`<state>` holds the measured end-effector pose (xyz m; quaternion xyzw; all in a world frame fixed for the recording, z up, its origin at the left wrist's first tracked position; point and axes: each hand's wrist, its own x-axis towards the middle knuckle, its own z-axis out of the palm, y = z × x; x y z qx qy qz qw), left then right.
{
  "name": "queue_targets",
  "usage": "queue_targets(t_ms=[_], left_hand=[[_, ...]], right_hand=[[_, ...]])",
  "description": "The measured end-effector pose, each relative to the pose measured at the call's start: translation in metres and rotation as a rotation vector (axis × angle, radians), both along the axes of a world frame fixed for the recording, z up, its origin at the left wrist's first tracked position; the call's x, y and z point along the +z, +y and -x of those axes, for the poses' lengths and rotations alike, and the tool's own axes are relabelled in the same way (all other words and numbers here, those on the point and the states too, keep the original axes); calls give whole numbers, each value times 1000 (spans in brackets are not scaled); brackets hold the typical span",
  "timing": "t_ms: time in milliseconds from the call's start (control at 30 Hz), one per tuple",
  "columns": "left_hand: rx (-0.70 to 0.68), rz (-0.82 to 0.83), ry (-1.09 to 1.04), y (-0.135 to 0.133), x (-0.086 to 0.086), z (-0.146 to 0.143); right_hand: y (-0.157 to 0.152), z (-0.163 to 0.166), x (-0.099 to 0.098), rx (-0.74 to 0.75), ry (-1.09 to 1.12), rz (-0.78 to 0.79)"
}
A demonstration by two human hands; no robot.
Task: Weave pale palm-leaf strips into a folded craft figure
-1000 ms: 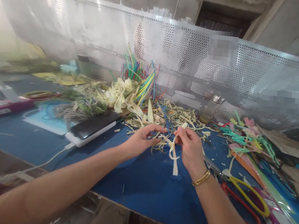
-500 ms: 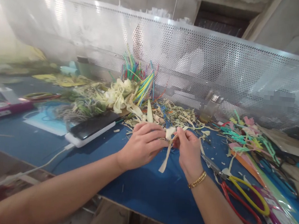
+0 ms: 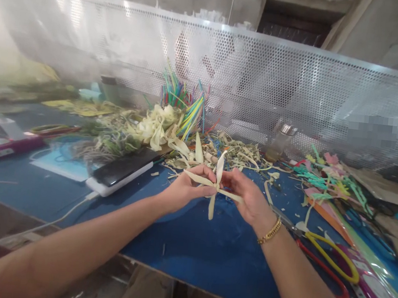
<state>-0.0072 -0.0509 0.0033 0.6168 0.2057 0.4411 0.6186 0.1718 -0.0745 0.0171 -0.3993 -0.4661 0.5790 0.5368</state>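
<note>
Pale, dried leaf-like strips (image 3: pixel 219 170) cross at a small centre, with ends pointing up, down, left and right. My left hand (image 3: pixel 189 188) pinches this cross between thumb and fingers near its middle. On the other side, my right hand (image 3: pixel 247 196) is closed with curled fingers at the right arm of the cross; its fingertips are partly hidden behind the strips. The cross is held above the blue tabletop (image 3: pixel 187 257). Behind it lies a heap of loose strips and scraps (image 3: pixel 244 151).
Scissors with red and yellow handles (image 3: pixel 333 258) lie by my right forearm. A black phone (image 3: pixel 122 167) on a white block sits at left. Farther back are pale petals (image 3: pixel 159 121), coloured stems (image 3: pixel 192 112), a glass bottle (image 3: pixel 281 141) and a perforated metal screen (image 3: pixel 256 74).
The bunched strip between my hands is now spread into an open cross facing me. My left hand has turned so its thumb shows in front. My right hand has shifted slightly lower.
</note>
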Motion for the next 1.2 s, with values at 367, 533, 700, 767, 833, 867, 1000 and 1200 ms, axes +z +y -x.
queue_targets(t_ms=[367,533,700,767,833,867,1000,1200], left_hand=[[-53,136,82,4,0,1],[-36,109,111,5,-2,0],[-104,75,90,4,-1,2],[-98,93,75,2,0,2],[-86,155,26,1,2,2],[-89,197,-15,0,3,3],[-147,325,-164,3,6,5],[-260,395,-137,3,3,6]], right_hand=[[-1,2,1,53,-283,-250],[-4,10,-1,-95,-279,-309],[-6,13,-1,-154,-233,-288],[-4,12,-2,-159,-224,-260],[-1,8,-3,-166,-187,-247],[1,5,-4,-182,-160,-257],[4,-9,-1,-168,-130,-285],[3,-12,2,39,-136,-165]])
